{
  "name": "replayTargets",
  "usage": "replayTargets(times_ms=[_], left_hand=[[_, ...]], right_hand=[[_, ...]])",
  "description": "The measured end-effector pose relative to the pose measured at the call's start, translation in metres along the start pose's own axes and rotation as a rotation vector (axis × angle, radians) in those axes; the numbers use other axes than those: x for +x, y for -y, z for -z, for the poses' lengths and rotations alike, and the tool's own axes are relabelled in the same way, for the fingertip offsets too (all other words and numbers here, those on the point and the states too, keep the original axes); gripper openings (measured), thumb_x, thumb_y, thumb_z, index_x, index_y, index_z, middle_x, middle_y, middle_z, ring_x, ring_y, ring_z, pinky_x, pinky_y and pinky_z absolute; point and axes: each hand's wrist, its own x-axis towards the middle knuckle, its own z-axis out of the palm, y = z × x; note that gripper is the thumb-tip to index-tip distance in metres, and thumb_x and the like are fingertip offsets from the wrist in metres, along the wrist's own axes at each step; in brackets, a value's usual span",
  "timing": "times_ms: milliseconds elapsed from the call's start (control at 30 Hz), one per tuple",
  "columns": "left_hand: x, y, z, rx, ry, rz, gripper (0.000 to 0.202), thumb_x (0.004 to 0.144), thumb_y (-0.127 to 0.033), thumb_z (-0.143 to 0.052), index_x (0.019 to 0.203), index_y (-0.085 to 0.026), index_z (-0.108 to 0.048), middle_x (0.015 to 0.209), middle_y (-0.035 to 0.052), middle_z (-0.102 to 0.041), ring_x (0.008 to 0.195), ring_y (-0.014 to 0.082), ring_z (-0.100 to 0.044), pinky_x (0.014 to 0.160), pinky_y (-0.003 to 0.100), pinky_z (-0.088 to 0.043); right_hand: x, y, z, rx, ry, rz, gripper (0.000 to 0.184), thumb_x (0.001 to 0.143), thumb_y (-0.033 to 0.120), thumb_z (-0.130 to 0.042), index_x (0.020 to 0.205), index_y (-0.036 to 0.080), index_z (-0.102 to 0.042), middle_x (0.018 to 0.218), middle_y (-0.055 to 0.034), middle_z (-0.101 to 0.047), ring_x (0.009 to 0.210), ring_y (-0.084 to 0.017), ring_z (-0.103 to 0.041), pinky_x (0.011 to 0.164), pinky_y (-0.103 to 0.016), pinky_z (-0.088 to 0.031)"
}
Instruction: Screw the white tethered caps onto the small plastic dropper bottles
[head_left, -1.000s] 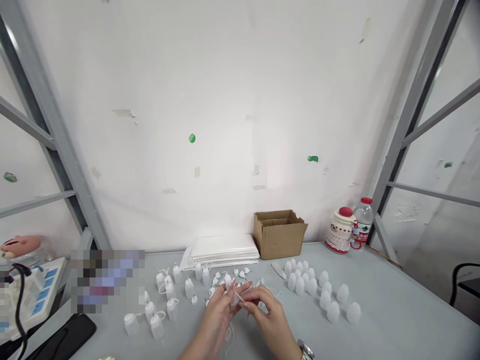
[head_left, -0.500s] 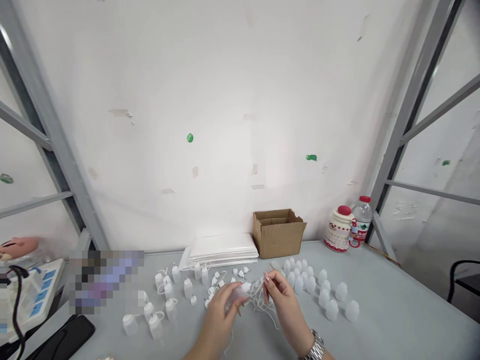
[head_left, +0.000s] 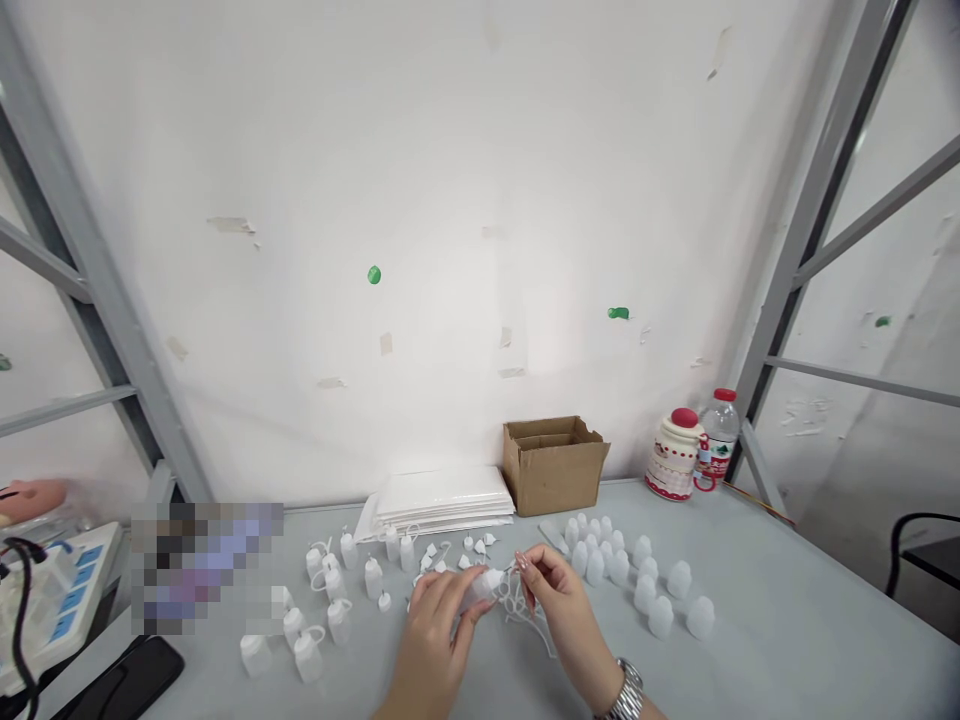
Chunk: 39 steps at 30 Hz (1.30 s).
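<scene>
My left hand [head_left: 439,625] is closed around a small translucent white plastic bottle [head_left: 481,586], held on its side just above the grey table [head_left: 780,620]. My right hand [head_left: 559,605], a watch on its wrist, pinches a thin white cap loop [head_left: 517,590] next to the bottle's end. Under both hands lies a tangle of white caps with loops [head_left: 450,555]. Capped bottles [head_left: 330,610] stand to the left, uncapped bottles [head_left: 637,575] to the right.
At the back of the table stand a stack of white sheets [head_left: 442,500], an open cardboard box [head_left: 553,465], a red-lidded jar [head_left: 675,455] and a water bottle [head_left: 716,430]. A black phone [head_left: 120,680] lies front left. Grey metal frames flank both sides.
A second ago both hands were together on the bottle. My right hand then moved right to the cap tangle and now pinches a loop beside the bottle. My left hand shifted slightly up.
</scene>
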Motion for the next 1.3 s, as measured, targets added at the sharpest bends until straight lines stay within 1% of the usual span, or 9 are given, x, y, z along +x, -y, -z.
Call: replayTargets(times_ms=[167, 300, 500, 633, 733, 967, 1300], left_hand=[[-0.0016, 0.0021, -0.0007, 0.046, -0.01, -0.056, 0.024, 0.08, -0.027, -0.052, 0.103, -0.025, -0.059, 0.079, 0.0019, -0.067, 0.07, 0.017, -0.057, 0.067, 0.03, -0.049], [-0.0033, 0.0043, -0.0015, 0.082, -0.006, -0.097, 0.026, 0.08, -0.026, -0.054, 0.106, -0.025, -0.057, 0.082, 0.0018, -0.067, 0.072, 0.0167, -0.057, 0.069, 0.029, -0.048], [-0.0036, 0.0032, -0.0014, 0.098, 0.006, -0.143, 0.027, 0.081, -0.024, -0.051, 0.108, -0.025, -0.055, 0.081, 0.0022, -0.068, 0.069, 0.0171, -0.058, 0.069, 0.031, -0.047], [-0.0052, 0.0053, -0.0027, 0.112, 0.007, -0.137, 0.028, 0.08, -0.024, -0.052, 0.108, -0.025, -0.055, 0.083, 0.0024, -0.068, 0.071, 0.0174, -0.059, 0.071, 0.032, -0.046], [-0.0056, 0.0068, -0.0036, 0.114, 0.004, -0.132, 0.028, 0.08, -0.024, -0.052, 0.108, -0.026, -0.055, 0.083, 0.0028, -0.068, 0.071, 0.0177, -0.059, 0.072, 0.032, -0.046], [-0.0029, 0.0048, -0.0018, 0.112, -0.022, -0.14, 0.027, 0.08, -0.024, -0.053, 0.107, -0.025, -0.056, 0.084, 0.0013, -0.068, 0.071, 0.0167, -0.059, 0.071, 0.03, -0.046], [-0.0016, 0.0036, -0.0008, 0.123, -0.01, -0.159, 0.026, 0.081, -0.025, -0.05, 0.107, -0.025, -0.056, 0.081, 0.0024, -0.068, 0.069, 0.0172, -0.059, 0.069, 0.031, -0.047]], right_hand=[[0.0014, -0.0029, 0.0029, 0.043, -0.006, -0.018, 0.035, 0.066, 0.052, -0.062, 0.066, 0.017, -0.056, 0.047, 0.007, -0.04, 0.046, -0.01, -0.035, 0.048, -0.022, -0.029], [0.0018, -0.0043, 0.0019, 0.05, 0.006, -0.017, 0.036, 0.067, 0.052, -0.062, 0.064, 0.017, -0.056, 0.047, 0.0069, -0.04, 0.046, -0.01, -0.034, 0.049, -0.022, -0.029], [-0.0002, -0.0035, -0.0002, 0.02, 0.011, -0.023, 0.037, 0.069, 0.054, -0.058, 0.062, 0.018, -0.054, 0.047, 0.0066, -0.04, 0.045, -0.01, -0.034, 0.048, -0.022, -0.029], [-0.0001, -0.0052, 0.0004, 0.006, 0.015, -0.019, 0.037, 0.071, 0.054, -0.057, 0.062, 0.018, -0.054, 0.046, 0.0067, -0.04, 0.045, -0.01, -0.034, 0.048, -0.023, -0.029], [0.0002, -0.0054, 0.0006, -0.007, 0.004, -0.015, 0.038, 0.069, 0.055, -0.058, 0.061, 0.019, -0.053, 0.046, 0.0065, -0.04, 0.045, -0.01, -0.035, 0.048, -0.023, -0.03], [0.0002, -0.0031, 0.0003, -0.016, 0.007, -0.026, 0.04, 0.065, 0.057, -0.059, 0.06, 0.018, -0.054, 0.044, 0.0065, -0.04, 0.044, -0.01, -0.036, 0.048, -0.023, -0.032], [0.001, -0.0029, -0.0005, -0.029, -0.012, -0.005, 0.041, 0.064, 0.058, -0.061, 0.058, 0.018, -0.053, 0.043, 0.0067, -0.041, 0.042, -0.009, -0.037, 0.046, -0.022, -0.032]])
